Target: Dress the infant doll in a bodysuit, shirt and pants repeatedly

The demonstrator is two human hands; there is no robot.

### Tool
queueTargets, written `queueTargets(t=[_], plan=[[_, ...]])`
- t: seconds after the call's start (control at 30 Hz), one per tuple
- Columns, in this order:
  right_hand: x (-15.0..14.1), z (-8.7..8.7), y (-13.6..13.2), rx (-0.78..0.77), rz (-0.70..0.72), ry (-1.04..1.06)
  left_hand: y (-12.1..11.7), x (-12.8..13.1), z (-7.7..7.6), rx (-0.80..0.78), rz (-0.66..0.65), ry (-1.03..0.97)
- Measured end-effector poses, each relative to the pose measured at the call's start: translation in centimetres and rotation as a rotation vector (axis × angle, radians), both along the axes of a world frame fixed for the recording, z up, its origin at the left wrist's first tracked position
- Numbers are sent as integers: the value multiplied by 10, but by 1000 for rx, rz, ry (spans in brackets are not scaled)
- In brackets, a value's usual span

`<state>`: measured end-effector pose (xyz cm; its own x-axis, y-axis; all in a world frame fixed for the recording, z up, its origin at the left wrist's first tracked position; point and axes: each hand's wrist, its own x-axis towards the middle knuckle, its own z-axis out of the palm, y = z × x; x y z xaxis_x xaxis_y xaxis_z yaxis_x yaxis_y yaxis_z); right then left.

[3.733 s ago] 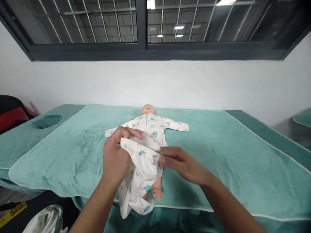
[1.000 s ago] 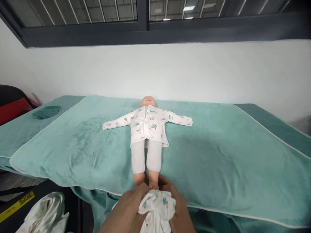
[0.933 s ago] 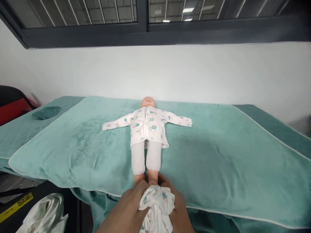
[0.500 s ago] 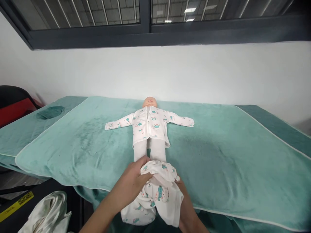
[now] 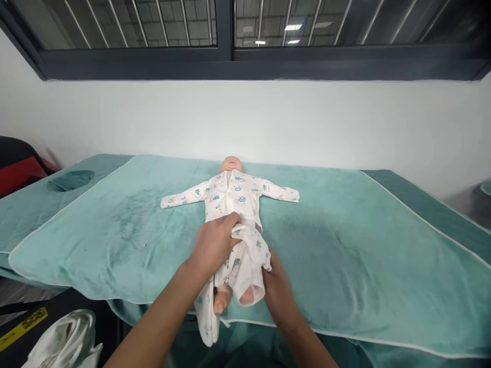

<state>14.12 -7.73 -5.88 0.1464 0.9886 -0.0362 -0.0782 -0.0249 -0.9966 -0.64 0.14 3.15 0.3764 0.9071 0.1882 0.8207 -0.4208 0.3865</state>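
A baby doll [image 5: 231, 164] lies on its back with both arms spread out, dressed in a white printed jacket [image 5: 241, 198]. My left hand [image 5: 217, 240] is closed on the bunched waistband of white printed baby pants [image 5: 245, 271], over the doll's legs just below the jacket hem. My right hand [image 5: 279, 289] grips the same pants from their right side, its fingertips partly hidden behind the cloth. One pant leg holds the doll's foot, which shows within the open cuff. The other bare foot [image 5: 222, 299] sticks out beside the second pant leg [image 5: 207, 317], which hangs loose over the front edge.
A teal plush cover [image 5: 345, 245] spreads over the bed, which has a face hole [image 5: 71, 180] at the left. Folded pale cloth [image 5: 63, 340] rests on a dark surface at lower left. A red and black object [image 5: 19, 166] stands far left. Behind are a white wall and barred window.
Both hands have pushed the pants forward, up the doll's legs toward the jacket. Both feet now show, one inside a cuff. A pant leg has dropped to the left.
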Motion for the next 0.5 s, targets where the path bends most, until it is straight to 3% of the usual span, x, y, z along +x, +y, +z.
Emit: queueTargets(t=[0.1, 0.2, 0.33, 0.5], plan=[[6, 7, 11, -37, -46, 7, 14, 2, 3, 29, 24, 59], [10, 13, 22, -69, -2, 22, 24, 2, -4, 31, 14, 88], [16, 14, 38, -102, 44, -211, 36, 1, -10, 57, 26, 120], [16, 14, 45, -94, 102, -161, 42, 8, 1, 207, 39, 172]])
